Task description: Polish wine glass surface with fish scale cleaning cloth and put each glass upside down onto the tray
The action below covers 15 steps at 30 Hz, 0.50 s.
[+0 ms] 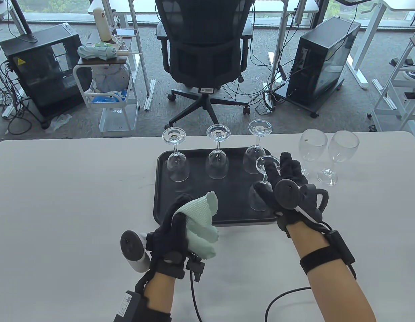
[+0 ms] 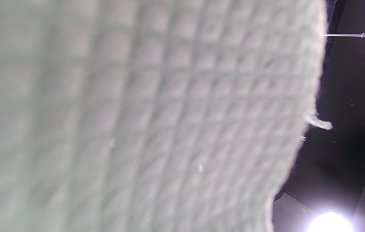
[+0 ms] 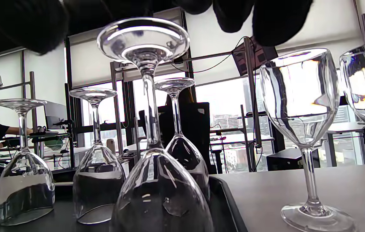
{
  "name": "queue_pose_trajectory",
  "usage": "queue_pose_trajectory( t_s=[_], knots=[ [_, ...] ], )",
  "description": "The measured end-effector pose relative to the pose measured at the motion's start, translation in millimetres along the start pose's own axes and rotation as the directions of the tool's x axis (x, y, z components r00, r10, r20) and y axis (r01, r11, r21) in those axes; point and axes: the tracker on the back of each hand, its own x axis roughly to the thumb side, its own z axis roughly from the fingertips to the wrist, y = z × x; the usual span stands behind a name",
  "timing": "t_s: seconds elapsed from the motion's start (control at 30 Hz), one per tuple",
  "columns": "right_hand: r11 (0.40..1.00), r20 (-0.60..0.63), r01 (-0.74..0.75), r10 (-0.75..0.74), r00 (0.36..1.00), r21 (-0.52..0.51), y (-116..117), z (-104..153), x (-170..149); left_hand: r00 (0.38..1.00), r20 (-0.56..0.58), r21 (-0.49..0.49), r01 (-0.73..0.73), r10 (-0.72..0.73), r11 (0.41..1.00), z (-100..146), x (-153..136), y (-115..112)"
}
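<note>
- Table view: black tray sat mid-table w/ four wine glasses upside down on it. Three in the back row: left glass, middle glass, back-right glass. Fourth glass stood inverted at tray's front right.
- Right hand hovered over the fourth glass, fingers spread & fairly straight by its upturned foot; no clear grip seen, contact w/ the foot can't be told.
- Left hand was near the tray's front-left edge, fingers curled round the pale green cleaning cloth, bunched up in the fist.
- Two upright glasses stood on the table right of the tray, just beside each other, not on it.
- Left wrist view: cleaning cloth filled nearly the whole frame, blurred, grid weave visible; dark strip at right.
- Right wrist view: fourth glass stood inverted in front, foot up, gloved fingertips just above it & not round it. Three more inverted glasses behind on the tray. Upright glass on table at right, second one cut off at the edge.
</note>
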Motion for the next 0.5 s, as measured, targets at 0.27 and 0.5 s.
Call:
queue_pose_trajectory(
  t_s=[0.27,0.5],
  knots=[
    [0.865,-0.461,0.430,-0.502,0.731,-0.260,2.7,30.4,-130.2,1.000,0.011,0.013,-0.027,0.026,1.000,-0.6,1.7,1.9],
    [0.802,-0.735,0.537,-0.526,0.428,-0.261,61.0,42.6,-214.4,0.999,0.024,0.030,-0.027,0.026,0.999,-1.0,5.6,5.2]
  ],
)
